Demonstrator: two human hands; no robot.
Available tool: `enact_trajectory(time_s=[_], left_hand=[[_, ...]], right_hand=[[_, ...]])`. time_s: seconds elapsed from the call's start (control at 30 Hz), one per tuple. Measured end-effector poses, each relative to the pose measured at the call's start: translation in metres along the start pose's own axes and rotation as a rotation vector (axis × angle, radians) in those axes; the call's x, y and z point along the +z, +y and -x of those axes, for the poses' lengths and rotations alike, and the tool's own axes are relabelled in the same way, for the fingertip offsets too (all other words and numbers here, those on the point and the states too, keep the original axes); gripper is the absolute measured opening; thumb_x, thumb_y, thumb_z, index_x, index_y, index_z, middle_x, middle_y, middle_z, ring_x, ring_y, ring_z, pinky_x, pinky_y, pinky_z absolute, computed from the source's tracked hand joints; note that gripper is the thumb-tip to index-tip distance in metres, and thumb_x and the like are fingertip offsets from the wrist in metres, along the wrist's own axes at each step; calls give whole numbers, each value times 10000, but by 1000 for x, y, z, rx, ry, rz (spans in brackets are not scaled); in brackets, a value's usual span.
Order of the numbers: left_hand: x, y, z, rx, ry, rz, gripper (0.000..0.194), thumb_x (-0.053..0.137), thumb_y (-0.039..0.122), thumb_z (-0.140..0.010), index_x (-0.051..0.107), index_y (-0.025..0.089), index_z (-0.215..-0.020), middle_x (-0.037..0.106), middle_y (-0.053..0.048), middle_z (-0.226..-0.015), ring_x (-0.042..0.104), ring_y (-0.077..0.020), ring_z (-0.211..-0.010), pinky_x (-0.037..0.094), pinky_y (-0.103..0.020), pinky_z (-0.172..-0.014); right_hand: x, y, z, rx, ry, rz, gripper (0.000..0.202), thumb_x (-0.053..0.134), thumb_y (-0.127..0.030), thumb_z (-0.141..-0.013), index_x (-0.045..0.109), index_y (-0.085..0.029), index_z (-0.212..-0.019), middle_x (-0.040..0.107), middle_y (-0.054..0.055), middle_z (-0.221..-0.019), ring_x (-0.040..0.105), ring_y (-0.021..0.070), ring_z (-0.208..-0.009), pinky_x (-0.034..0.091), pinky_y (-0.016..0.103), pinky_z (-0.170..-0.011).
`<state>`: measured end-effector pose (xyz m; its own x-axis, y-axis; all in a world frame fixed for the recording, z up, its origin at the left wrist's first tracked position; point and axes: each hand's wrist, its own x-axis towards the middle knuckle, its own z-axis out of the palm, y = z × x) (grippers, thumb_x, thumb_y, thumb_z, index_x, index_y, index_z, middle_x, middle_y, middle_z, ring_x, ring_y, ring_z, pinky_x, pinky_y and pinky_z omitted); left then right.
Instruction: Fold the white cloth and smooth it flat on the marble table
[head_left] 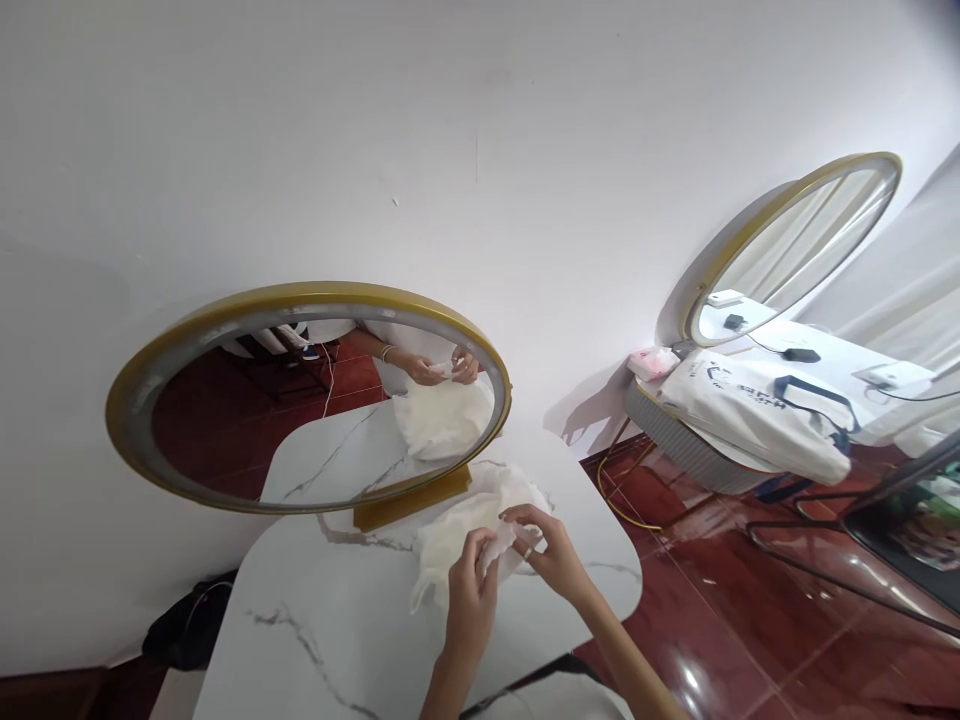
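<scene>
My left hand (472, 590) pinches the near-left edge of a thin white piece of material (498, 545). On the other side of that piece, my right hand (546, 550) grips it with bent fingers; a ring shows on one finger. Both hands are close together over a soft cream-white cloth or bag (442, 545), which lies crumpled on the white marbled table (300, 610). What exactly the thin piece is cannot be made out.
A gold-rimmed oval mirror (322, 293) on a gold base (412, 500) stands behind the hands. To the right are a second mirror (795, 205), a white tote bag (757, 410), a tissue pack (652, 362) and a dark-framed chair (817, 570). A black bag (187, 620) lies lower left.
</scene>
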<state>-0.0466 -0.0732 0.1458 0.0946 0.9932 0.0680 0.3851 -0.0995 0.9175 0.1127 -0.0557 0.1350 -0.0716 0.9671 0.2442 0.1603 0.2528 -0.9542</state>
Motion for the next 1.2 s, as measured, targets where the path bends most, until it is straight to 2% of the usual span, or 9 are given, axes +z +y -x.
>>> enact_trajectory(time_s=[0.1, 0.17, 0.27, 0.37, 0.47, 0.7, 0.83, 0.97, 1.2], left_hand=[[8, 3, 8, -1, 6, 22, 184, 463, 334, -872, 591, 201, -876, 675, -12, -768, 615, -143, -633, 469, -225, -583], [13, 3, 12, -38, -10, 49, 206, 495, 364, -867, 612, 200, -911, 693, -24, -800, 636, -156, -669, 482, -230, -594], [17, 1, 15, -96, -26, 128, 297, 555, 429, -848, 637, 194, -1010, 727, -67, -936, 682, -202, -840, 530, -262, -709], [21, 1, 18, -115, -50, 186, 340, 588, 473, -827, 666, 178, -978, 736, -87, -930, 690, -225, -875, 546, -285, -758], [26, 3, 20, -163, -60, 220, 373, 623, 498, -806, 692, 162, -954, 740, -91, -903, 694, -230, -857, 552, -290, -759], [28, 6, 17, -274, -38, 383, 396, 660, 522, -770, 742, 141, -839, 752, -94, -866, 699, -241, -856, 550, -290, -772], [25, 7, 16, -324, -24, 379, 384, 719, 507, -705, 751, 136, -800, 750, -97, -804, 702, -244, -823, 554, -291, -748], [22, 8, 18, -278, -4, 308, 376, 700, 515, -719, 735, 146, -783, 745, -94, -800, 699, -223, -774, 557, -278, -706], [22, 7, 22, -80, 4, 130, 338, 595, 492, -834, 671, 166, -788, 715, -67, -770, 668, -174, -697, 549, -256, -652]], right_hand=[[-5, 1, 13, 27, -9, -32, 102, 624, -322, -852, 649, -226, -874, 675, 73, -1028, 621, 220, -974, 467, 326, -844], [-7, 1, 19, 73, 10, -47, 151, 628, -369, -857, 642, -222, -824, 670, 80, -1054, 611, 231, -1014, 455, 333, -873], [-10, 2, 26, 164, 32, -45, 189, 602, -398, -866, 618, -218, -811, 667, 73, -1087, 599, 233, -1030, 427, 341, -907], [-12, 3, 29, 242, 41, -28, 209, 567, -401, -862, 602, -207, -792, 674, 47, -927, 598, 217, -898, 430, 326, -833], [-13, 4, 28, 283, 46, -16, 218, 545, -390, -846, 590, -196, -757, 618, 11, -733, 554, 188, -748, 419, 301, -730], [-15, 1, 27, 297, -2, -13, 273, 645, -447, -787, 602, -186, -717, 605, 2, -715, 520, 166, -724, 393, 284, -709], [-12, 3, 29, 343, 11, -96, 315, 641, -473, -789, 595, -180, -683, 615, 11, -692, 531, 161, -692, 392, 279, -672], [-7, 6, 33, 380, 50, -187, 330, 682, -482, -763, 579, -181, -679, 600, 1, -657, 522, 142, -642, 378, 263, -620], [2, 3, 36, 376, 149, -245, 365, 722, -512, -724, 580, -180, -671, 607, -1, -633, 533, 136, -617, 384, 255, -582]])
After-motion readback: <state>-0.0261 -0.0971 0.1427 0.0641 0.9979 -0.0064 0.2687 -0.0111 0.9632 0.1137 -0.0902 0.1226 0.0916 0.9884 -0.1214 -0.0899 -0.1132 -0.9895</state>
